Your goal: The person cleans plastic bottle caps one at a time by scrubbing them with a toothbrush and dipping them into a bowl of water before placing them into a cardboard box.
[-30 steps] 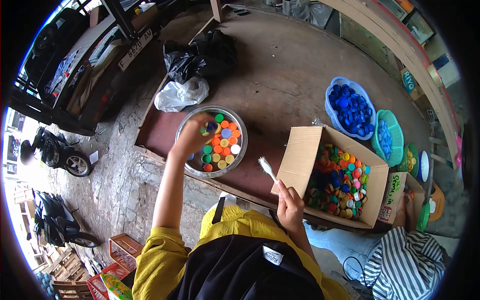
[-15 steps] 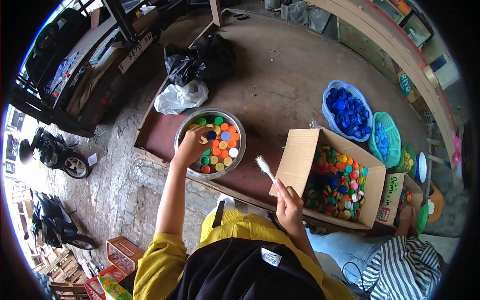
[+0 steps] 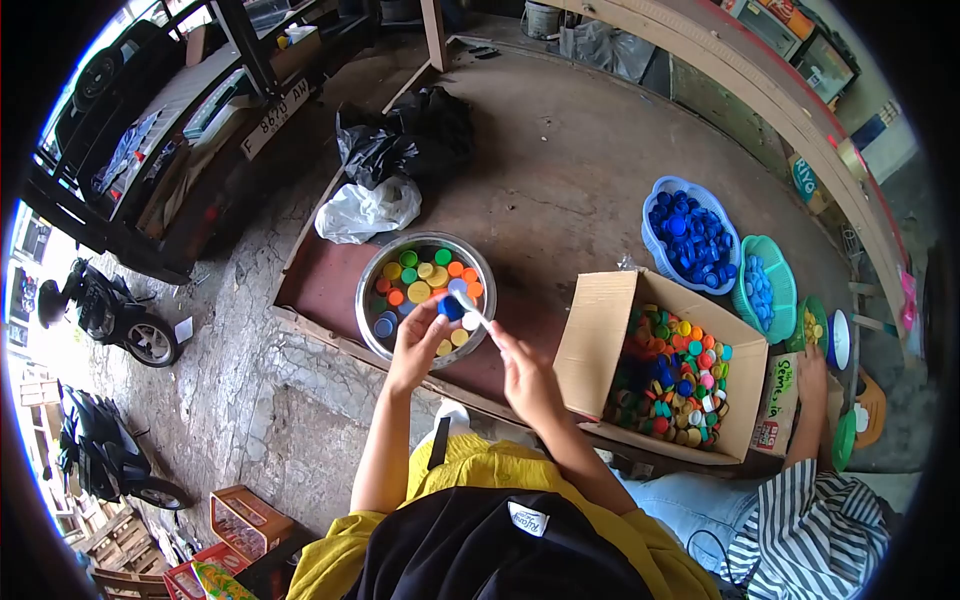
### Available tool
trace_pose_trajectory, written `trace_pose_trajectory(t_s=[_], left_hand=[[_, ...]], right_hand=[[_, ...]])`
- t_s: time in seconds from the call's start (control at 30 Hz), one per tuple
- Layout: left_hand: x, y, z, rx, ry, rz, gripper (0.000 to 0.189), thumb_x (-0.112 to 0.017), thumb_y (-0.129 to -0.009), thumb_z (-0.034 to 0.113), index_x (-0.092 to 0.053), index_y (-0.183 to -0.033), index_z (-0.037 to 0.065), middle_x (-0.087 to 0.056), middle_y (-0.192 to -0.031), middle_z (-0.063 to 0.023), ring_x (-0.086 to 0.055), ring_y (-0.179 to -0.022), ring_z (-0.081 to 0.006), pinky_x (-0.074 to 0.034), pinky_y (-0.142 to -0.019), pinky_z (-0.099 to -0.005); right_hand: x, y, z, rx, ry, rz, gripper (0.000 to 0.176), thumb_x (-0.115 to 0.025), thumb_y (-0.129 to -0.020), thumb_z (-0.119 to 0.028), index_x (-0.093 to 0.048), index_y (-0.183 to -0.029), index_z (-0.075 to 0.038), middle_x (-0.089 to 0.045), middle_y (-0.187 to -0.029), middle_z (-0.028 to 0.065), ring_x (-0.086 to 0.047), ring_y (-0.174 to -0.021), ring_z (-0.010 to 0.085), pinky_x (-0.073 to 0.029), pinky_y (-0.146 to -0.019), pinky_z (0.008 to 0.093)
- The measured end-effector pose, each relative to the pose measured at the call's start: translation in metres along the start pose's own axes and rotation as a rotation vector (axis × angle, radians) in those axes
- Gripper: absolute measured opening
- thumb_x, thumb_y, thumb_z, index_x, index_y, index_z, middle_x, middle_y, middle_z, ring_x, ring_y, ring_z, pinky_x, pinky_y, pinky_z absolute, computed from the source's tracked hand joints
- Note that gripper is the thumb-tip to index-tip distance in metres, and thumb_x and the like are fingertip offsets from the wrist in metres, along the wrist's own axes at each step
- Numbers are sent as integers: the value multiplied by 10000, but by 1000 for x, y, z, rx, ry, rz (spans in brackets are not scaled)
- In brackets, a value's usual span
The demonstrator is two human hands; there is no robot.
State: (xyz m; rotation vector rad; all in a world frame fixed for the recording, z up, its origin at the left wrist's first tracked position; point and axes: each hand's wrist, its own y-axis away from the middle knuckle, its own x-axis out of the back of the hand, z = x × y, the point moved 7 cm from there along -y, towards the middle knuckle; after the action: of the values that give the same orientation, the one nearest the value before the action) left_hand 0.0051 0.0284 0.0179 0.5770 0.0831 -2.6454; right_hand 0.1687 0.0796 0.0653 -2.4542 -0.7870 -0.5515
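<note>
My left hand [image 3: 416, 350] pinches a dark blue bottle cap [image 3: 449, 309] over the near side of a round metal bowl [image 3: 365, 325]. A white toothbrush [image 3: 474, 309] is gripped by its handle in my right hand [image 3: 530, 385], its head at the blue cap. Whether the bristles touch the cap is hard to make out. Inside the bowl lie many loose bottle caps [image 3: 420, 291] in green, yellow, orange, red and blue.
An open cardboard box [image 3: 598, 340] of mixed caps stands right of the bowl. Beyond it are a blue basket [image 3: 658, 252] and a green basket [image 3: 786, 300] of blue caps. Plastic bags [image 3: 368, 210] lie behind the bowl. A person in a striped sleeve [image 3: 805, 520] reaches rightward.
My left hand has drawn the blue cap back toward the bowl's near side. My right hand has brought the toothbrush left to it. The other person's hand has moved up toward the small bowls.
</note>
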Motion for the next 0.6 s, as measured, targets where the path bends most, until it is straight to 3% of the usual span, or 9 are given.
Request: trace_pose_trajectory(t_s=[0.07, 0.17, 0.2, 0.33, 0.43, 0.47, 0.57, 0.6], left_hand=[[9, 8, -8, -16, 71, 5, 310, -446, -939, 78, -437, -1235, -13, -528, -1162, -72, -537, -1058, -141, -450, -915, -293], [6, 10, 5, -35, 65, 45, 308, -440, -942, 79, -426, -1234, -16, -524, -1143, -70, -539, -1048, -144, -447, -919, -290], [5, 9, 8, -41, 63, 44, 311, -441, -942, 79, -420, -1238, -17, -521, -1140, -69, -539, -1045, -145, -446, -919, -288], [7, 8, -3, -60, -3, 43, 321, -440, -944, 87, -408, -1246, -16, -507, -1143, -69, -531, -1051, -150, -444, -919, -297], [8, 9, -1, -39, 52, 70, 318, -436, -946, 89, -408, -1243, -19, -506, -1145, -73, -531, -1047, -151, -442, -926, -307], [7, 8, -3, -51, 15, 66, 311, -436, -946, 92, -413, -1236, -19, -505, -1149, -72, -533, -1042, -150, -440, -932, -308], [7, 9, -12, -48, 84, 77, 306, -435, -949, 105, -418, -1229, -17, -505, -1150, -74, -535, -1038, -150, -440, -935, -307], [5, 8, -10, -58, 74, 90, 303, -432, -953, 121, -422, -1223, -16, -510, -1151, -79, -533, -1037, -145, -443, -926, -304]], right_hand=[[12, -5, 10, -24, 128, 74, 577, -518, -789, 44, -452, -1317, -179, -515, -721, 134, -558, -607, 297, -464, -566, 413], [-6, 9, -18, 109, 144, -91, 583, -529, -792, 27, -457, -1315, -220, -501, -698, 122, -551, -583, 290, -453, -532, 417], [-13, 7, -14, 66, 117, -101, 585, -527, -796, 27, -464, -1309, -247, -501, -693, 118, -547, -575, 286, -450, -514, 417], [0, -11, -7, -15, 103, -9, 540, -500, -814, 27, -459, -1312, -175, -529, -707, 132, -558, -594, 284, -462, -555, 413], [-19, 4, -12, 81, -15, -104, 525, -496, -823, 16, -464, -1308, -184, -553, -731, 129, -595, -656, 293, -488, -589, 399], [-19, 2, 0, -22, 137, -186, 517, -491, -827, 15, -464, -1307, -175, -568, -749, 130, -607, -678, 292, -493, -609, 397], [-3, -13, -5, -12, 69, -1, 527, -487, -819, 29, -456, -1312, -154, -569, -757, 135, -587, -638, 301, -490, -606, 401], [-3, -10, -14, -2, 0, -4, 490, -474, -825, 65, -496, -1278, -120, -608, -815, 173, -603, -704, 292, -488, -647, 363]])
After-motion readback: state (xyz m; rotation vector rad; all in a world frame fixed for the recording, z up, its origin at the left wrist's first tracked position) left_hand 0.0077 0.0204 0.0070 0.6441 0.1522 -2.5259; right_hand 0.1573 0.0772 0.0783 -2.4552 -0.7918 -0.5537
